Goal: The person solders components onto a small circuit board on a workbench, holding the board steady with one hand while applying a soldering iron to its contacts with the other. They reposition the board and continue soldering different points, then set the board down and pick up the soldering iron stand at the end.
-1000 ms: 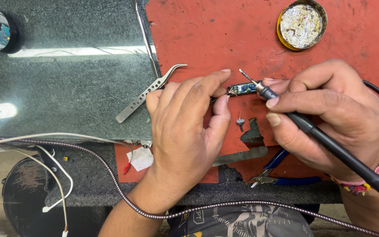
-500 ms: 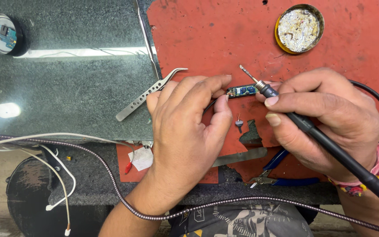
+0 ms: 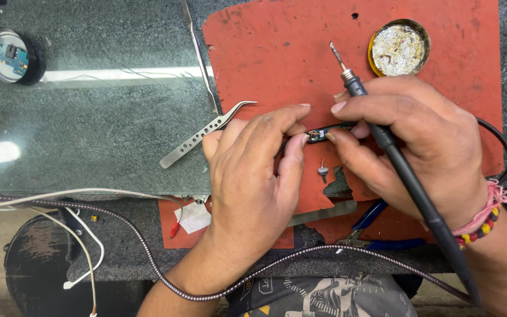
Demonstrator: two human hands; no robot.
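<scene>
Nearest us a braided cable (image 3: 148,258) runs across the counter's (image 3: 89,129) front edge, with white wires (image 3: 83,235) looping beside it at the left and blue-handled pliers (image 3: 377,214) lying half hidden under our right wrist. Above that, our left hand (image 3: 253,188) rests on the red mat (image 3: 265,58), its fingers (image 3: 291,155) pinched narrow on the left end of a small board (image 3: 324,134). Our right hand (image 3: 412,152) meets it from the other side: its fingers (image 3: 338,141) close on the board's right end, so the board sits between both hands, just above the mat. The same right hand also carries a soldering iron (image 3: 394,170), the black handle running down past the wrist and the metal tip pointing up and left, clear of the board. A tiny screw-like part (image 3: 323,171) lies on the mat just below the board. Left of our left hand, curved tweezers (image 3: 206,132) lie on the glass, touching nothing we hold. Farther back, a round tin (image 3: 399,48) of silvery residue sits on the mat's upper right, and at the far left corner a black round holder (image 3: 13,56) bears a blue circuit board (image 3: 0,51).
</scene>
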